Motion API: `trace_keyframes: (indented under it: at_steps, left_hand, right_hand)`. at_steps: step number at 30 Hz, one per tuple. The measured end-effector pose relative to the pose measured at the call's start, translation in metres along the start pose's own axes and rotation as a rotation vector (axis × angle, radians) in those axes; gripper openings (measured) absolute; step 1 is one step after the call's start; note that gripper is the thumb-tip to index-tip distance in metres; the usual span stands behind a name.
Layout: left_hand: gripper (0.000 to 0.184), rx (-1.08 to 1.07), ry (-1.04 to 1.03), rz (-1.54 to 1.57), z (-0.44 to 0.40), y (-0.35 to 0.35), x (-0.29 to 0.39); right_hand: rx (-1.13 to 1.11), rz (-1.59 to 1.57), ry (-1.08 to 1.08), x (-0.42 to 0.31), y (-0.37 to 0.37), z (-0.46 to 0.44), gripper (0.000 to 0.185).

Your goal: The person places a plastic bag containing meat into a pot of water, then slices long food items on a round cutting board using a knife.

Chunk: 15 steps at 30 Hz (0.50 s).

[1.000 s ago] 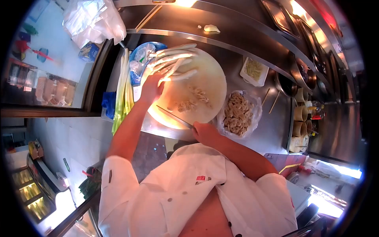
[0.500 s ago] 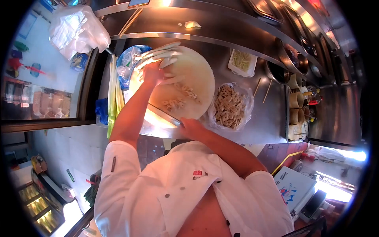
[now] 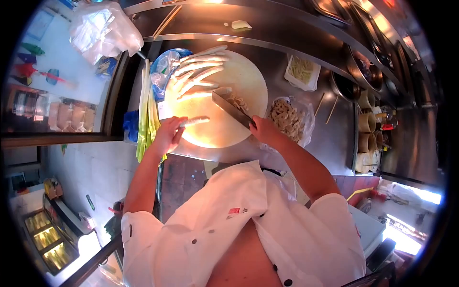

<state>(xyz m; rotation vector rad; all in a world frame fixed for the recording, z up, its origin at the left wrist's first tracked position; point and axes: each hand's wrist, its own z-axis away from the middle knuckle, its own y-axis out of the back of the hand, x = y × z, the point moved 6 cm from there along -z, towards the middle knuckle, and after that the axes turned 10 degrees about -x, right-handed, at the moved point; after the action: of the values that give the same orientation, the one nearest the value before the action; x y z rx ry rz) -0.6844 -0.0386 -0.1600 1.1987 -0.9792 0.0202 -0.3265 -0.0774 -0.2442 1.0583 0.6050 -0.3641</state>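
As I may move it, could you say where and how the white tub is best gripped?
I'd take the white tub by its near rim, from the near side, as it sits upright, its far end close to the steel shelf.

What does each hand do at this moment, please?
Left hand: closed on a white stick, over the board.
Right hand: closed on the handle of the knife.
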Motion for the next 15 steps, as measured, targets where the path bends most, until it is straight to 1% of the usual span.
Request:
trace_keyframes:
  at_steps: [1,3,7,9,11,12,13,14,15]
  left_hand:
    - [0.032,-0.028,0.024,0.010,0.004,-0.007,0.008]
    - [0.031,0.004,0.028,-0.004,0.007,-0.024,0.016]
    - [0.031,0.018,0.048,-0.087,-0.004,-0.040,0.044]
    - [0.032,0.058,-0.043,-0.195,-0.015,-0.043,0.052]
    - [0.032,0.038,-0.054,-0.214,-0.022,-0.055,0.043]
    - [0.032,0.039,-0.043,-0.271,-0.026,-0.064,0.036]
    - [0.033,0.047,-0.037,-0.327,-0.031,-0.073,0.025]
    - [0.034,-0.007,0.042,-0.382,-0.033,-0.087,0.003]
    - [0.034,-0.006,0.032,-0.379,-0.034,-0.095,-0.010]
  right_hand:
    - [-0.004,0.018,0.006,-0.001,0.010,0.000,0.023]
    - [-0.018,0.030,0.029,0.000,0.018,-0.002,0.022]
    - [-0.046,0.114,0.054,-0.001,0.014,-0.004,0.024]
    - [-0.043,0.137,0.045,-0.007,0.016,-0.002,0.024]
    - [-0.082,0.165,-0.007,-0.016,0.017,0.006,0.024]
    - [-0.076,0.156,-0.013,-0.011,0.008,0.006,0.024]
    - [-0.057,0.154,-0.016,-0.004,-0.002,0.002,0.022]
    - [-0.040,0.156,-0.021,-0.001,-0.007,0.000,0.021]
    - [-0.033,0.158,-0.029,-0.005,-0.004,0.003,0.021]
